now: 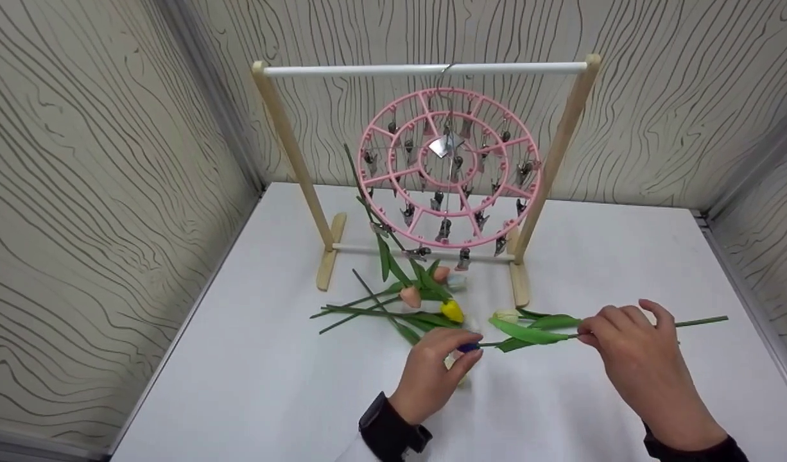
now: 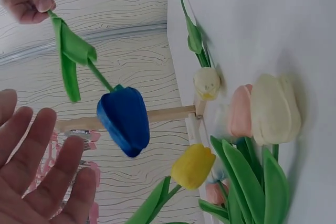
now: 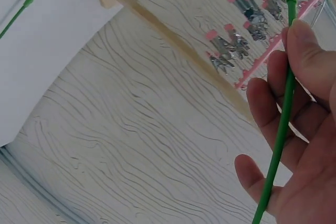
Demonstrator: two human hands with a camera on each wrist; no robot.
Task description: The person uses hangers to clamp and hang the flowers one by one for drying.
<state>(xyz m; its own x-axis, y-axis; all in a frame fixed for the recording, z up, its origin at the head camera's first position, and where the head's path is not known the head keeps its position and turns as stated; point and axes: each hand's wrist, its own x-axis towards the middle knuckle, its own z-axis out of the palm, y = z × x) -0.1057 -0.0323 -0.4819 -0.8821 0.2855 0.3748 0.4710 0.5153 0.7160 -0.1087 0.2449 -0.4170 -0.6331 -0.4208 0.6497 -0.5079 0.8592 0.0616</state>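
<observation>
My right hand (image 1: 637, 359) pinches the green stem of a blue artificial tulip (image 2: 126, 120) between thumb and fingertips, holding it above the table. In the right wrist view the stem (image 3: 283, 121) runs down across the palm. At the blossom end is my left hand (image 1: 432, 369), partly covering the blue head in the head view. The left wrist view has its fingers (image 2: 58, 169) loosely spread, apart from the petals. On the table behind lie a white tulip (image 2: 207, 83), a yellow tulip (image 1: 452, 311) and peach tulips (image 1: 410, 296), their stems crossing.
Behind the flowers stands a wooden rack with a white top bar (image 1: 368, 69). From it hangs a pink round clip hanger (image 1: 458, 244) with several metal clips. Patterned walls (image 1: 111, 192) enclose the white table (image 1: 239, 385) at the back and sides.
</observation>
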